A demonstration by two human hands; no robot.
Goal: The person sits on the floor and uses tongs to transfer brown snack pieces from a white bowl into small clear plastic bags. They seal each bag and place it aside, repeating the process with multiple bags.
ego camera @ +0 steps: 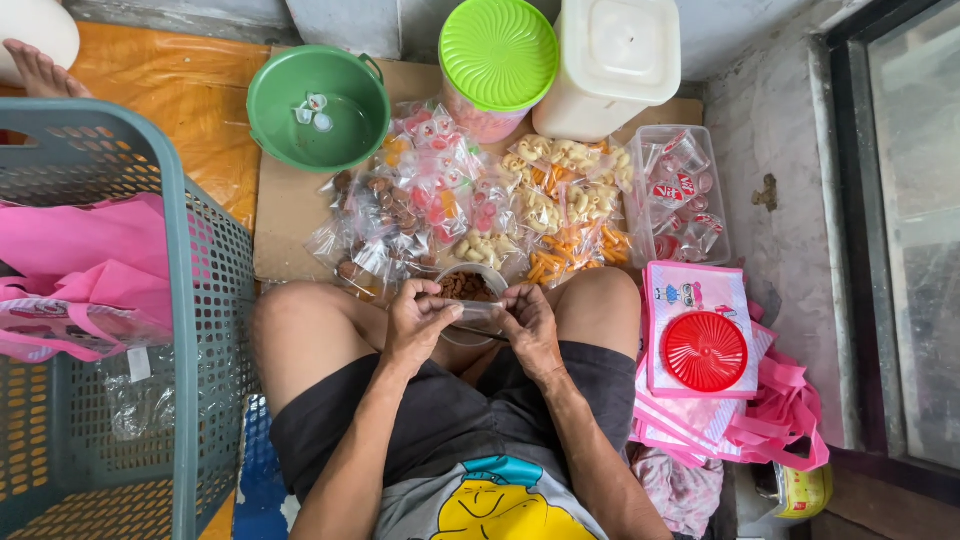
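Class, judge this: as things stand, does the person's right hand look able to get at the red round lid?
Probably yes. The right hand is busy on a clear bag, but the red round lid lies uncovered beside the right knee.

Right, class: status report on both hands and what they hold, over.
Left hand and right hand pinch a small clear plastic bag. Round clear cup of brown snacks just beyond. Nothing blocking.

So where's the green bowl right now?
In the head view, the green bowl sits upper left on the cardboard sheet, left of the green-lidded jar, beyond the snack packets.
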